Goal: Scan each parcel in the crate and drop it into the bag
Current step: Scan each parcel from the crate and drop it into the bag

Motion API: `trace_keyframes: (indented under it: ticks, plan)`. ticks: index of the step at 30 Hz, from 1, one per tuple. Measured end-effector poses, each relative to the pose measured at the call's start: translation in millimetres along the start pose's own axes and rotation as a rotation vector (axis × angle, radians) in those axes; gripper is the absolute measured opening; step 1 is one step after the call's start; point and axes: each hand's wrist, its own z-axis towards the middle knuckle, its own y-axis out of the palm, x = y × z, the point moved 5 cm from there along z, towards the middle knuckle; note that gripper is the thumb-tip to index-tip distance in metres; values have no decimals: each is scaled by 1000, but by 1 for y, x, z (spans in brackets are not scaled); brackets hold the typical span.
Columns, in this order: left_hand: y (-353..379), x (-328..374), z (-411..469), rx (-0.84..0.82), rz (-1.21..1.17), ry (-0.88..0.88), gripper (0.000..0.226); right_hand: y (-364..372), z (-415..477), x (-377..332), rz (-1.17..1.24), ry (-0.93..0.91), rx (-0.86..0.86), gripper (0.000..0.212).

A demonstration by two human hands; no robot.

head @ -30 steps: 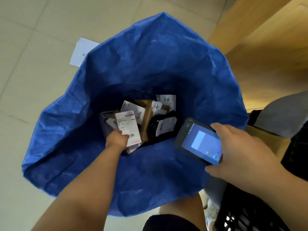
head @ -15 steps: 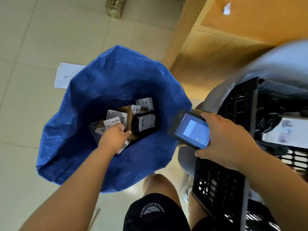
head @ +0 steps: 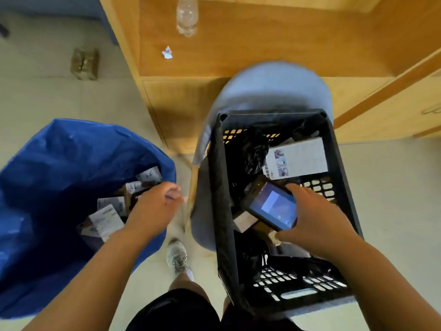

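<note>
Several labelled parcels (head: 107,218) are lying in the open blue woven plastic bag (head: 59,163) at nine o'clock; more are waiting in the black slotted plastic crate (head: 219,187) at three o'clock, among them a white printed flat box (head: 300,158) and a crinkled black pouch (head: 255,154); the left hand (head: 155,206) is hovering loosely curled and empty over the bag's rim; the right hand (head: 317,220) is clamping a dark handheld scanner (head: 272,206) with its screen lit, above the crate. Judging the next pick: reaching for the topmost parcel, turning its barcode up toward the scanner, and holding it flat and steady should be giving a clean read before dropping.
</note>
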Motion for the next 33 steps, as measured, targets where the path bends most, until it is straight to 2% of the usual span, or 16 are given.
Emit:
trace_keyframes:
  ticks: [6, 9, 12, 16, 18, 20, 23, 29, 33]
  plan:
    - [89, 87, 8, -87, 23, 137, 18, 2, -9, 107, 48, 106, 12, 92]
    - [136, 125, 26, -118, 98, 194, 23, 0, -8, 156, 42, 179, 35, 79]
    - [180, 158, 51, -125, 168, 227, 38, -6, -5, 194, 62, 229, 60, 72]
    - [221, 190, 91, -54, 266, 277, 55, -13, 0, 228, 96, 270, 102, 74]
    - [232, 200, 111, -8, 348, 268, 73, -14, 3, 238, 121, 276, 115, 75]
    - [241, 205, 130, -48, 434, 241, 91, -12, 5, 246, 142, 275, 123, 74]
    - [253, 206, 147, -175, 530, 205, 100, -7, 5, 255, 185, 267, 129, 72]
    - [261, 204, 148, -267, 695, 217, 96, 6, -2, 264, 210, 263, 91, 72]
    - [268, 195, 125, -289, 756, 244, 65, 11, -8, 266, 230, 261, 85, 74]
